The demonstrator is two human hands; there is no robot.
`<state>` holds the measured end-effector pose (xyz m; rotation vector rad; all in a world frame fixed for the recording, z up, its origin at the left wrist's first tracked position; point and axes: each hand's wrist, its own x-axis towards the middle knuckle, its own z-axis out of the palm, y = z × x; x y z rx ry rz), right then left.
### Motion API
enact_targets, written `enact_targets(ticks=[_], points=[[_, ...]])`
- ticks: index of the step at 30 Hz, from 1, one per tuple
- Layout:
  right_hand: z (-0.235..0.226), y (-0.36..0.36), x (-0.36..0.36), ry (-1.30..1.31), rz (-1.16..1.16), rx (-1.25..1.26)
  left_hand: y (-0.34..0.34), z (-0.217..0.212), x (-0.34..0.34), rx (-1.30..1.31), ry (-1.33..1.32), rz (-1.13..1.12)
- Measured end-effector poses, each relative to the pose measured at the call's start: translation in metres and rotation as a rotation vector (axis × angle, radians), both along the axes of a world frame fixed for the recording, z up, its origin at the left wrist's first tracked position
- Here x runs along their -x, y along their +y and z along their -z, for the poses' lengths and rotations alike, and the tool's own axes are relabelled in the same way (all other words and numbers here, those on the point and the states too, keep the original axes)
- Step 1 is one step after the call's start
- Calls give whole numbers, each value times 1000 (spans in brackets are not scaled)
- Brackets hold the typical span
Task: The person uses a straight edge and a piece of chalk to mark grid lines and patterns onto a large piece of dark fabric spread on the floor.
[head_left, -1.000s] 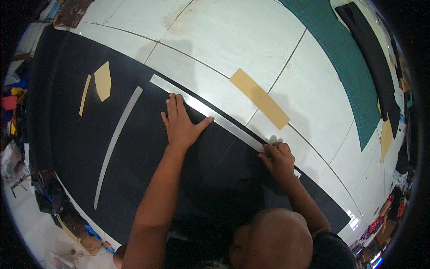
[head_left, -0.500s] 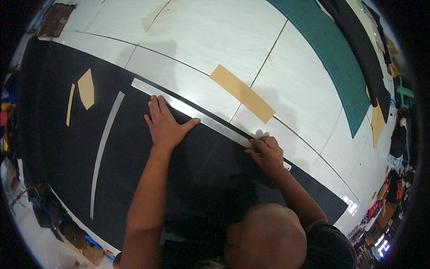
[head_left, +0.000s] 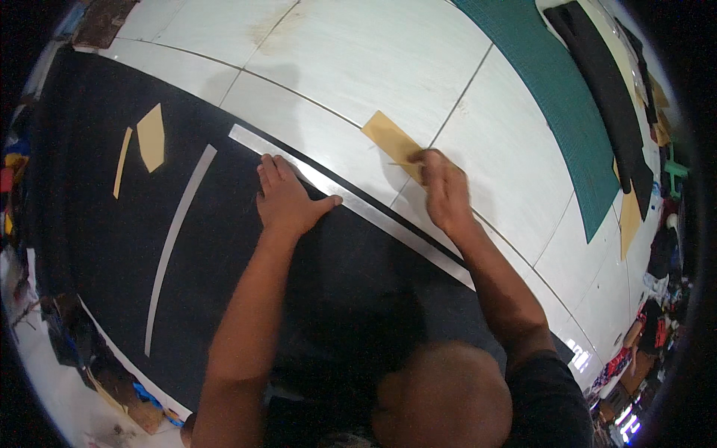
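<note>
A long metal ruler (head_left: 373, 213) lies along the far edge of the black sheet (head_left: 358, 284). My left hand (head_left: 287, 198) presses on it, fingers spread, with the fingertips and thumb at the near edge of the metal. My right hand (head_left: 446, 190) is raised off the ruler, its fingers closed on a thin, pointed tool (head_left: 399, 163) whose exact kind is too small and blurred to tell. This hand is over the right end of a tan strip (head_left: 390, 134) and covers part of it.
On the left of the black sheet are a narrow grey strip (head_left: 178, 231), a tan pointed piece (head_left: 151, 140) and a slim tan strip (head_left: 122, 164). White floor tiles (head_left: 358, 52) extend beyond. A green textured sheet (head_left: 545, 104) and a black roll (head_left: 597, 97) are at the far right.
My right hand has left the ruler and moved up and away, over the tan strip, with the thin tool showing. My left hand stays on the ruler. The whole view has shifted slightly.
</note>
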<state>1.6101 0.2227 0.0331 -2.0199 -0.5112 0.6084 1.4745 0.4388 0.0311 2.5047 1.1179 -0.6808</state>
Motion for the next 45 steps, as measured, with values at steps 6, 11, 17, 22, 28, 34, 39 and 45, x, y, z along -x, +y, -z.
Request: enact_targets(ticks=[6,11,17,22,28,34,39,45], points=[[41,108,5,16,-291,-306,-1,3,2,9,-13,-8],[46,154,6,-132,-483,-302,2,7,7,15,-58,11],[54,171,7,-302,-577,-233,0,8,9,10,-71,2],[58,174,6,-340,-633,-183,0,9,9,-7,-73,19],[57,166,5,-467,-725,-139,-1,1,2,34,2,-11],[50,80,9,-454,-811,-19,0,1,3,26,-9,-13],[38,10,15,-425,-821,62,1,7,5,-4,-23,-4],[33,-11,13,-397,-829,88,-1,7,4,6,-33,-20]])
